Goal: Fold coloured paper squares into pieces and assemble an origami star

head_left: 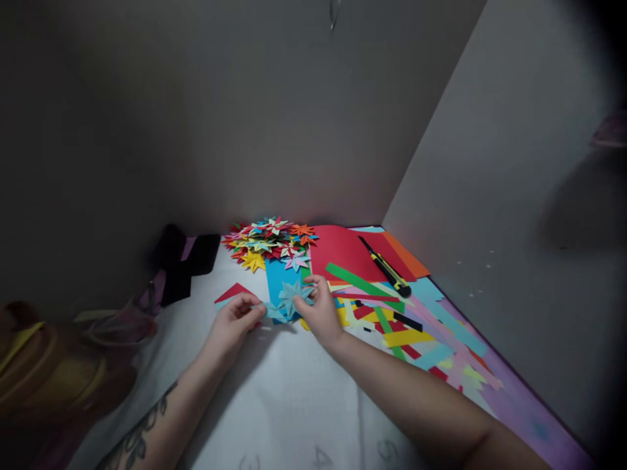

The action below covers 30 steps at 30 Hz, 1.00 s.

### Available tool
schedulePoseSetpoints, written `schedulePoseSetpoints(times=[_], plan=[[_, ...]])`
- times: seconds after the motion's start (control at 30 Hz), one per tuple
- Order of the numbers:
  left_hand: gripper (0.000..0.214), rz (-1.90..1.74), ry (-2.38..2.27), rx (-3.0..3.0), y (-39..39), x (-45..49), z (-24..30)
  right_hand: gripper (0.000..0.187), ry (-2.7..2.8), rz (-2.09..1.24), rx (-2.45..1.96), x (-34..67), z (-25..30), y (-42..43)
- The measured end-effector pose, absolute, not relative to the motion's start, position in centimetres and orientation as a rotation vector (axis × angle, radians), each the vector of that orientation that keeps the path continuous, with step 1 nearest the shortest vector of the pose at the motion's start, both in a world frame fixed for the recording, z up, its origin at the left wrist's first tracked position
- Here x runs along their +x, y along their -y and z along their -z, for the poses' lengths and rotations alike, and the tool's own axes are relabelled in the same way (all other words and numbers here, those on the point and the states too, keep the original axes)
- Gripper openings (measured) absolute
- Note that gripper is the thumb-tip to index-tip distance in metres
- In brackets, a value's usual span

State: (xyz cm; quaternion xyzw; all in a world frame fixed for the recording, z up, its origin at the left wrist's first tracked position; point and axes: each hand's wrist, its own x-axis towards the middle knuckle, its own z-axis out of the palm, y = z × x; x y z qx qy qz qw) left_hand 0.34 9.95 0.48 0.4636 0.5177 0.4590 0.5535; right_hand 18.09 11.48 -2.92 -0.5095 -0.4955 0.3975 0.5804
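Where your hands meet, seen from the head: a pale blue paper star (292, 295) is held up over the table, just in front of a blue sheet (281, 277); clock directions run from it.
Left hand (231, 323): at eight o'clock, thumb and fingertips pinching a pale blue folded piece (274, 313) by its outer tip, perhaps to keep its creases free; whether it joins the star, you cannot tell.
Right hand (323, 308): at three o'clock, pinching the star between thumb and fingers, likely to steady it without flattening the points.
Star pile (259, 245): at eleven o'clock, heaped near the wall, probably so your wrists miss it.
Cutter (389, 269): at two o'clock, lying on the red sheets (337, 251), handle towards you, seemingly for an easy grab.
Paper strips (409, 337): at four o'clock, scattered and overlapping, apparently pushed aside.
Red triangle (235, 290): at nine o'clock, lying beyond your left hand.
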Motion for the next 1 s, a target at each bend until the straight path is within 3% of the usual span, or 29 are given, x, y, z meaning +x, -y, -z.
schedulePoseSetpoints(times=[0.57,1.0], plan=[[0.02,-1.12,-1.393,1.28,-8.6,1.8,1.4,0.032,1.32,-0.793,-1.265,17.9,3.2,-10.3],[0.023,-1.175,-1.411,1.233,-8.5,2.1,1.0,0.031,1.435,-0.893,-1.256,17.6,2.8,-9.9]])
